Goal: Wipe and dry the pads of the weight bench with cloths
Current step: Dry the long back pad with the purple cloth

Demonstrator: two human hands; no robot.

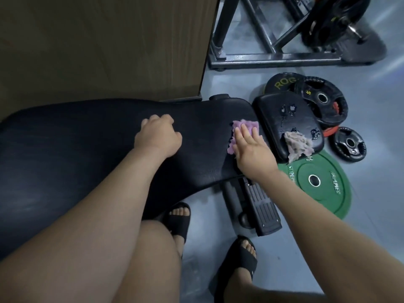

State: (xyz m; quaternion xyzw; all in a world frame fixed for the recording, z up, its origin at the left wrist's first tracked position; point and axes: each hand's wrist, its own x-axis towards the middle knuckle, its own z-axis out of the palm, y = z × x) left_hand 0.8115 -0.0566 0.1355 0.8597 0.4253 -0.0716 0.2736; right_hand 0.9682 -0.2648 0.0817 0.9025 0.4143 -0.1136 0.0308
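Observation:
The long black back pad (91,145) of the weight bench runs across the middle of the view. My right hand (251,149) lies flat with straight fingers on a purple cloth (240,125) at the pad's right end. My left hand (158,136) rests on the pad's middle with its fingers curled and nothing in it. To the right, the smaller black seat pad (275,114) has shiny wet spots. A beige cloth (298,145) lies crumpled on its near right corner.
A wooden panel (105,44) stands behind the bench. Several weight plates lie on the floor to the right, among them a green plate (317,182) and black plates (323,101). A metal rack base (273,55) is at the back. My sandalled feet (240,259) stand below the bench frame (258,208).

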